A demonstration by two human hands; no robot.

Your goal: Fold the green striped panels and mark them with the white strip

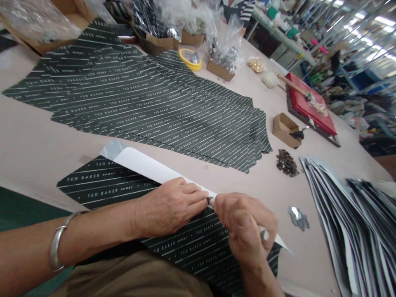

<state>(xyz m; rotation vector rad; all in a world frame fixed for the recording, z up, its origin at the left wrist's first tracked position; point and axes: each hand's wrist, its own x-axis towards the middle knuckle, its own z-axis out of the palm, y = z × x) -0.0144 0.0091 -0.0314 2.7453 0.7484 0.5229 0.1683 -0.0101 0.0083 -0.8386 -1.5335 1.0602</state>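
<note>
My left hand (176, 202) lies flat with fingers stretched along a long white strip (145, 165), pressing its edge on a dark printed sheet (185, 247). The sheet bears pale stripes and lettering. My right hand (247, 218) is closed around a slim, pale pen-like tool (264, 234), whose exact kind is unclear. Its narrow tip meets a small dark spot beside my left fingertips, over the strip's edge. Under my hands the strip is partly hidden; its pointed far end shows past my right hand. Clear film sticks out at its left end.
Overlapping printed sheets (161, 111) spread across the table behind my hands. A yellow tape roll (198, 66), a small cardboard box (283, 128), dark metal pieces (287, 163), and a silvery pile (298, 218) lie around. Stacked strips (340, 231) stand right, a red slab (312, 105) farther back.
</note>
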